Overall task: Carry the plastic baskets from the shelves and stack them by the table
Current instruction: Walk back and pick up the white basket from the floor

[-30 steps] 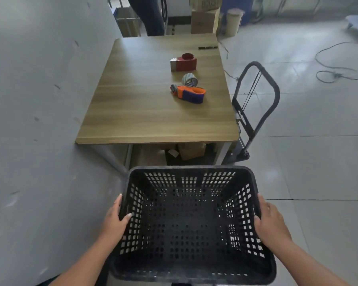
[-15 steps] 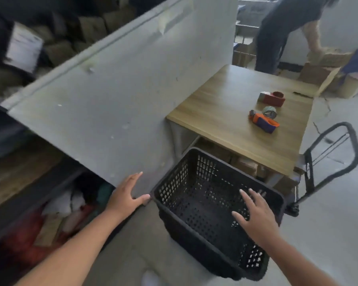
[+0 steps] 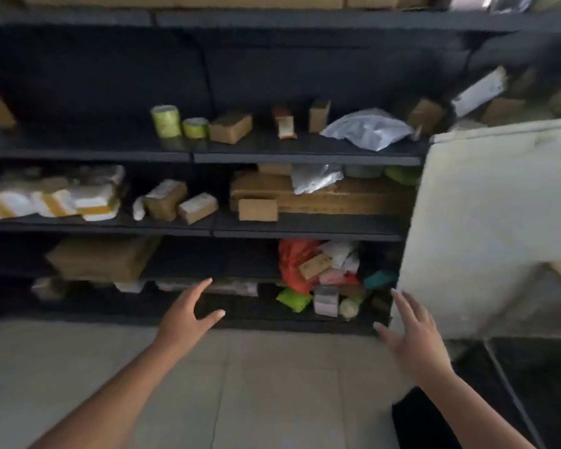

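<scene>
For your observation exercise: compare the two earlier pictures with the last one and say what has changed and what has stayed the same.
The basket was let go beside the table; the view then swung left to the dark shelves. The left hand and right hand, which gripped the basket a second ago, are now open and empty. A dark edge at lower right may be the basket. Both arms stay stretched forward.

dark shelves (image 3: 305,157), yellow-green cans (image 3: 166,120), orange bag (image 3: 293,260), white panel (image 3: 493,222)
</scene>
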